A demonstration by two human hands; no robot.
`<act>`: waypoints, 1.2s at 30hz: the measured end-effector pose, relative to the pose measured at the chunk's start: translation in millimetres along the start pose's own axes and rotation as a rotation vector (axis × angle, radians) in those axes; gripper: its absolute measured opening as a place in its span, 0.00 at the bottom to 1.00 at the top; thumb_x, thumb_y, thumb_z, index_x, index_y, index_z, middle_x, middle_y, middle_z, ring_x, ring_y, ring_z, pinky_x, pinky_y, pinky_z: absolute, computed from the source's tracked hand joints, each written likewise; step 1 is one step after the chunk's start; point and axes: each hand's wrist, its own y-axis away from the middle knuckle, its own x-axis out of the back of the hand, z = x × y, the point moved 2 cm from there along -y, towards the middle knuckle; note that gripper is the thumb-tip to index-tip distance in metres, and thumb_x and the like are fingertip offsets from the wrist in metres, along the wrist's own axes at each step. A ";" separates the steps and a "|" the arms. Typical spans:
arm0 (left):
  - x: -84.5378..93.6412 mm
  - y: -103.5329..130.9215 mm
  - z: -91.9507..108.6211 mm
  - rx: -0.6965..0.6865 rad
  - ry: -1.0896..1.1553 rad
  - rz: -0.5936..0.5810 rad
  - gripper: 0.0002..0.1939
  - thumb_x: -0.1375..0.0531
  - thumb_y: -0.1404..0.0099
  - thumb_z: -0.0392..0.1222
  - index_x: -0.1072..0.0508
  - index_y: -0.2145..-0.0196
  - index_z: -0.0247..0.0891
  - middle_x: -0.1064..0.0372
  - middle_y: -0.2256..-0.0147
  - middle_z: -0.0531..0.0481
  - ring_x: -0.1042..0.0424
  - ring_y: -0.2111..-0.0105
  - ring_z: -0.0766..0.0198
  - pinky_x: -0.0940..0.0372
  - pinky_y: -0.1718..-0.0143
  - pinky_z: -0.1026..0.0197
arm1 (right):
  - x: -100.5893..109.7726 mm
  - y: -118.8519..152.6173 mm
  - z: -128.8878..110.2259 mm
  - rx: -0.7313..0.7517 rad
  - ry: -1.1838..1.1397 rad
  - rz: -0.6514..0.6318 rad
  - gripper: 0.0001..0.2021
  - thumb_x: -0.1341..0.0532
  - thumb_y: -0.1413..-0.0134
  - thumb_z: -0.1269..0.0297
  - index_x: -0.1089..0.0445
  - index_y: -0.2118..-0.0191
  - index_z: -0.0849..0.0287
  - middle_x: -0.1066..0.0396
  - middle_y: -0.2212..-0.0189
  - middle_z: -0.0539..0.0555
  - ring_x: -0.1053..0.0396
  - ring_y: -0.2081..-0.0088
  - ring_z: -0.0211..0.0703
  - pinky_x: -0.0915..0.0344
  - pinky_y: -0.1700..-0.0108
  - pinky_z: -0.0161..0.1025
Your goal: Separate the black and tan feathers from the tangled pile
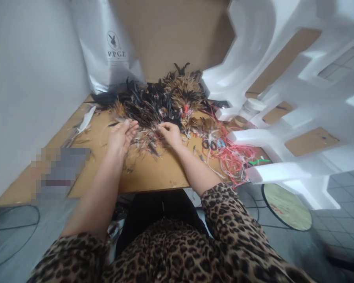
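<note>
Dark feathers (149, 104) lie heaped at the back of the brown table, beside a bunch of tan feathers (184, 92) with a red bit at its base. My left hand (123, 135) is over the table at the left front of the heap, its fingers curled together; what they hold, if anything, is too small to name. My right hand (169, 133) is closed in a pinch at the heap's front edge, touching or very near dark feather tips; its grip is unclear. Small feather scraps (149, 145) are scattered between and below both hands.
Black-handled scissors (209, 145) and tangled pink and white strings (234, 159) are at the right. White foam pieces (253, 137) rise along the right side. A white bag (112, 59) stands behind the feathers. One white feather (87, 119) lies at the left on the table (153, 177).
</note>
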 end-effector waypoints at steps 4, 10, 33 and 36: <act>-3.0 -1.1 8.9 -0.029 -0.037 -0.058 0.06 0.38 0.43 0.38 0.27 0.69 0.33 0.25 0.70 0.47 0.26 0.74 0.70 0.35 0.78 0.73 | 1.0 -3.3 -6.2 0.122 0.283 -0.072 0.09 0.42 0.50 0.64 0.26 0.69 0.60 0.26 0.68 0.51 0.31 0.63 0.38 0.38 0.58 0.35; 18.7 -6.6 -9.8 0.052 -0.014 -0.043 0.04 0.39 0.42 0.36 0.27 0.69 0.32 0.25 0.73 0.49 0.28 0.78 0.72 0.37 0.80 0.73 | -10.2 -10.6 -28.2 0.217 0.648 -0.280 0.10 0.45 0.48 0.68 0.25 0.67 0.57 0.27 0.65 0.53 0.32 0.61 0.41 0.39 0.57 0.36; 31.0 -12.2 -10.8 0.063 0.106 -0.055 0.02 0.38 0.43 0.34 0.27 0.70 0.34 0.26 0.74 0.51 0.30 0.79 0.73 0.38 0.81 0.73 | -10.1 -20.1 -25.7 0.015 0.286 -0.464 0.08 0.39 0.56 0.67 0.25 0.70 0.63 0.28 0.75 0.51 0.33 0.72 0.35 0.38 0.65 0.34; 31.0 -11.2 -9.1 0.059 0.109 -0.039 0.02 0.38 0.44 0.34 0.28 0.70 0.33 0.27 0.76 0.52 0.30 0.79 0.74 0.39 0.81 0.74 | -30.1 -13.2 -34.5 0.167 0.524 -0.458 0.09 0.41 0.55 0.68 0.25 0.66 0.59 0.27 0.67 0.52 0.31 0.64 0.40 0.38 0.59 0.36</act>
